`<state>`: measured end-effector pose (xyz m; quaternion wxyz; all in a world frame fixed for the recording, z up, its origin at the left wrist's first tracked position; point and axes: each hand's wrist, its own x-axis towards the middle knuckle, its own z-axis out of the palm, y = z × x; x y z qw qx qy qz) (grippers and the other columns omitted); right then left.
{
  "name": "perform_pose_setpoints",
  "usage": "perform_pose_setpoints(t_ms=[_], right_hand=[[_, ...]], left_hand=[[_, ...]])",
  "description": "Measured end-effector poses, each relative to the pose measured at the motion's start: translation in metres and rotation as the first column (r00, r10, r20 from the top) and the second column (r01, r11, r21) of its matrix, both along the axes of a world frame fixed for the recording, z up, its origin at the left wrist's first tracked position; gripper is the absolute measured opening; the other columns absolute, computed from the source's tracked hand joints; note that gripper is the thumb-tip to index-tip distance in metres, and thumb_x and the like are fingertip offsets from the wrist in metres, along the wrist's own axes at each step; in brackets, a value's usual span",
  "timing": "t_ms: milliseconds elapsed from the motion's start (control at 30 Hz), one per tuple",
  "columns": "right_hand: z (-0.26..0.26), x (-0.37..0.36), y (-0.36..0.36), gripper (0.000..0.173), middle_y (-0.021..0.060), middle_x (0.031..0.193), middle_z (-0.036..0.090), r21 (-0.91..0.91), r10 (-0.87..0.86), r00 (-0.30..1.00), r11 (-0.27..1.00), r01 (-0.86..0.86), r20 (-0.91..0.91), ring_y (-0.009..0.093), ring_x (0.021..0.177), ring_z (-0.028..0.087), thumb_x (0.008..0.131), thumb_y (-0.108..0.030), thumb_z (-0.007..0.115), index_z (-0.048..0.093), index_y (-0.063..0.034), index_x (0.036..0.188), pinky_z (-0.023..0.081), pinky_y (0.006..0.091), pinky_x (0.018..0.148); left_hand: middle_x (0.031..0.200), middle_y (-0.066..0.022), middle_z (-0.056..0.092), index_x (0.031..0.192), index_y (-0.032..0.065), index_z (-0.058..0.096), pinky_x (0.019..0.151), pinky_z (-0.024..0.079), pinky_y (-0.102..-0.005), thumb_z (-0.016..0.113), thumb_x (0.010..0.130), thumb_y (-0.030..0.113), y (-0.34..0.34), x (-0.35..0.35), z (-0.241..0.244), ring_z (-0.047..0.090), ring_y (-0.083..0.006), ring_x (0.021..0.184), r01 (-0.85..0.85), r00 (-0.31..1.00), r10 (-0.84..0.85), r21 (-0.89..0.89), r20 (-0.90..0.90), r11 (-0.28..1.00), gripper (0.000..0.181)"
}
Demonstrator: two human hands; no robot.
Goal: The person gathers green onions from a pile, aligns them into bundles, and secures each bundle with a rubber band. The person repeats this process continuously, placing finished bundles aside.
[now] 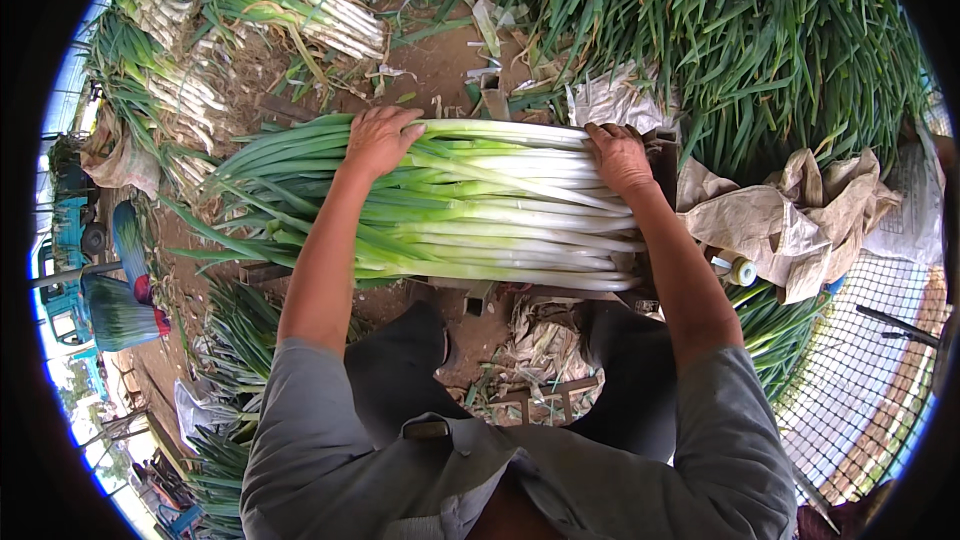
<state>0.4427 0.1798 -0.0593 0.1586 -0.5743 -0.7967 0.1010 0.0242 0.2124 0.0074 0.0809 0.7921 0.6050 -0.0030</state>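
A broad layer of long green onions [517, 221] lies crosswise before me on a low metal stand [663, 165], white ends to the right and green leaves to the left. My left hand [384, 139] grips the far edge where the stalks turn green, its thumb on the near side. My right hand [621, 157] is curled over the far stalks close to their white ends. The fingertips of both hands are partly hidden beyond the far edge. A few stalks lie slantwise across the others.
A large green onion heap [720, 37] rises at the far right. Bundles with roots [180, 90] lie at the far left. A crumpled woven sack [787, 217] and a tape roll [741, 271] are at right. Tied bundles [120, 311] stand left, near a blue vehicle [67, 292].
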Motion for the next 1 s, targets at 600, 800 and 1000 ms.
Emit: perform_pose_setpoints(t_ms=[600, 800, 1000], right_hand=[[0.053, -0.013, -0.042, 0.023, 0.0119, 0.098, 0.068, -0.087, -0.046, 0.992, 0.995, 0.057, 0.118, 0.033, 0.095, 0.067, 0.083, -0.032, 0.073, 0.069, -0.0101, 0.089, 0.057, 0.0462, 0.074], [0.039, -0.002, -0.024, 0.029, 0.0146, 0.099, 0.066, -0.032, -0.121, 0.987, 0.992, 0.118, -0.107, 0.039, 0.096, 0.063, 0.077, -0.028, 0.077, 0.066, -0.0074, 0.096, 0.052, 0.0459, 0.084], [0.016, 0.011, -0.026, 0.014, 0.0151, 0.096, 0.063, 0.087, -0.184, 0.982, 0.979, 0.187, -0.040, 0.039, 0.089, 0.064, 0.083, -0.018, 0.069, 0.064, -0.0100, 0.094, 0.052, 0.0486, 0.076]], left_hand=[[0.131, -0.0109, 0.059, 0.135, 0.0196, 0.061, 0.112, 0.030, -0.0502, 0.058, 0.094, 0.051, 0.007, -0.009, -0.006, 0.049, -0.0321, 0.127, -0.028, 0.996, 0.025, 0.037, 0.088, 0.999, 0.051], [0.147, -0.0104, 0.048, 0.144, 0.0230, 0.052, 0.119, 0.015, -0.0600, 0.065, 0.084, 0.063, -0.009, -0.008, 0.037, 0.042, -0.0328, 0.137, 0.060, 0.995, -0.062, -0.031, -0.077, 0.998, 0.073], [0.147, -0.0083, 0.048, 0.144, 0.0268, 0.051, 0.117, 0.020, -0.0620, 0.062, 0.086, 0.062, -0.027, -0.003, 0.015, 0.040, -0.0320, 0.138, -0.016, 0.994, 0.025, 0.088, -0.107, 0.996, 0.069]])
